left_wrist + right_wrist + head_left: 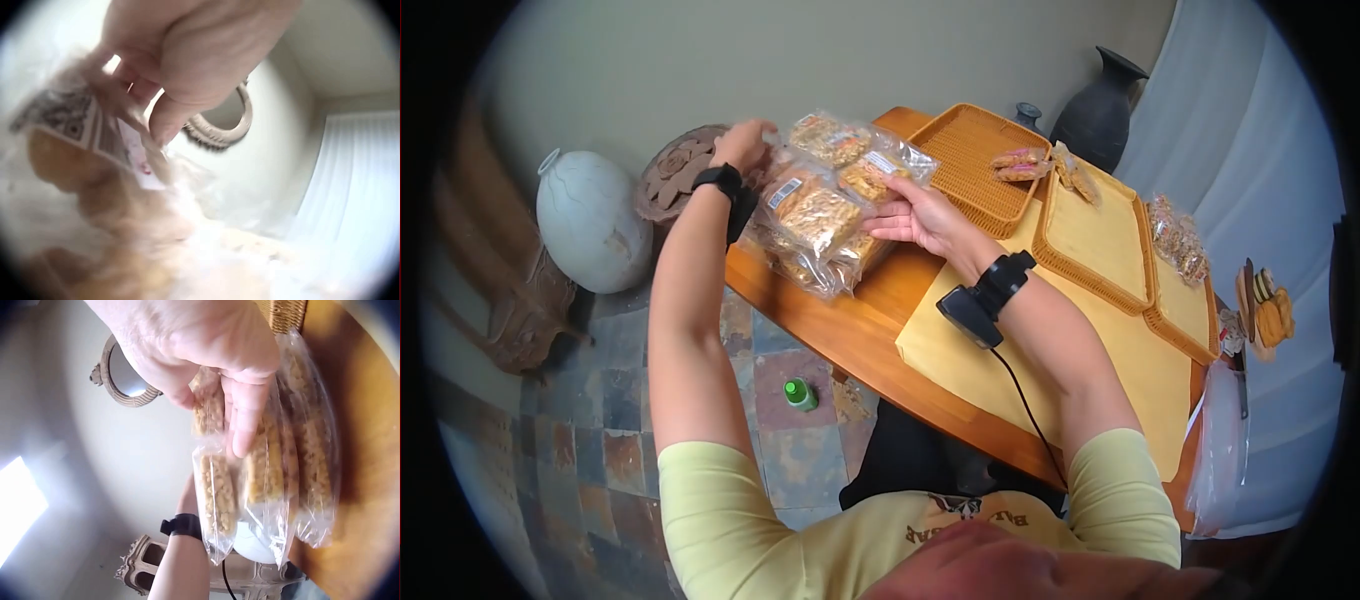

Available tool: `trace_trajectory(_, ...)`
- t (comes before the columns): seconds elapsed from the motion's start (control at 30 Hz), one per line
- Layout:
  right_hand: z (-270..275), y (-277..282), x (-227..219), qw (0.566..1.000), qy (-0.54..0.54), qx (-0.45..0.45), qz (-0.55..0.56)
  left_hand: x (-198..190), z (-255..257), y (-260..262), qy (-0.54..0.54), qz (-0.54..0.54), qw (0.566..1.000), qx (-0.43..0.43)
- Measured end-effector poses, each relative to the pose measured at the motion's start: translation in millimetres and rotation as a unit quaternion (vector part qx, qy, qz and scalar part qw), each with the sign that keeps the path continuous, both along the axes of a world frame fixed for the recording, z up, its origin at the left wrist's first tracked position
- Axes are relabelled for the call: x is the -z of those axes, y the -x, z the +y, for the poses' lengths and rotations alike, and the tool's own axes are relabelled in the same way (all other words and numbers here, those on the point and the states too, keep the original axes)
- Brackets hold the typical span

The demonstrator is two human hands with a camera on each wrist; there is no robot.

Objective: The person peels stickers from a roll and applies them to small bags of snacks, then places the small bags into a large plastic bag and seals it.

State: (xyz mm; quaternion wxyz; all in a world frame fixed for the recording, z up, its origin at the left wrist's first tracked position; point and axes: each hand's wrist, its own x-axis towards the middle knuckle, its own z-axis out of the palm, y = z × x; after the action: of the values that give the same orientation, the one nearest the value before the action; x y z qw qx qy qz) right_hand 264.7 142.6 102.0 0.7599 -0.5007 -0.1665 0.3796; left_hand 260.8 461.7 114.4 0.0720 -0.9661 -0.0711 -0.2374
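Clear bags of nut brittle (815, 210) lie in a stacked pile at the table's far left end. Over the pile's left side, my left hand (743, 147) is bent down; in the left wrist view the left hand (194, 56) pinches the wrapper of a labelled bag (94, 169), which is blurred. My right hand (920, 218) is at the pile's right side. The right wrist view shows the right hand (212, 344) with thumb and fingers on either side of an upper bag (209, 415), its fingertips between that bag and the bags beside it (265, 469).
Wicker trays (975, 165) stand along the table's far side, one holding small pink-wrapped packets (1020, 165). Yellow paper (1040, 350) covers the table's middle. A dark vase (1098, 110) stands behind, a white vase (595, 225) at left, a green bottle (800, 394) on the floor.
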Motion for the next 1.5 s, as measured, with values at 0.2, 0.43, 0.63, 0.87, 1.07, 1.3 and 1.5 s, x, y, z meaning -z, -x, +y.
trace_trajectory(0.2,-25.0,-6.2,-9.6,0.985,0.152,-0.073,-0.044,-5.9,-6.0,7.2,0.445,0.114,0.888,0.021)
trace_trajectory(0.43,-145.4,41.1,-14.9,0.953,0.227,-0.069,-0.187,-36.2,-99.5,97.5,0.163,-0.24,0.95,0.112)
trace_trajectory(0.63,-276.9,131.6,-10.2,0.946,0.255,-0.009,-0.201,-14.7,-268.6,155.6,0.198,-0.004,0.879,0.433)
trace_trajectory(0.87,-447.2,212.4,24.3,0.566,0.666,0.301,-0.381,21.5,-392.5,122.3,0.297,0.324,0.68,0.587)
trace_trajectory(1.07,-560.3,240.7,41.7,0.378,0.788,0.398,-0.278,49.0,-472.9,69.3,0.373,0.441,0.59,0.564)
trace_trajectory(1.3,-593.8,228.7,57.9,0.368,0.774,0.379,-0.348,49.7,-502.4,56.3,0.512,0.502,0.526,0.457)
trace_trajectory(1.5,-593.1,244.1,45.3,0.381,0.732,0.431,-0.364,70.9,-496.7,40.3,0.613,0.475,0.482,0.408)
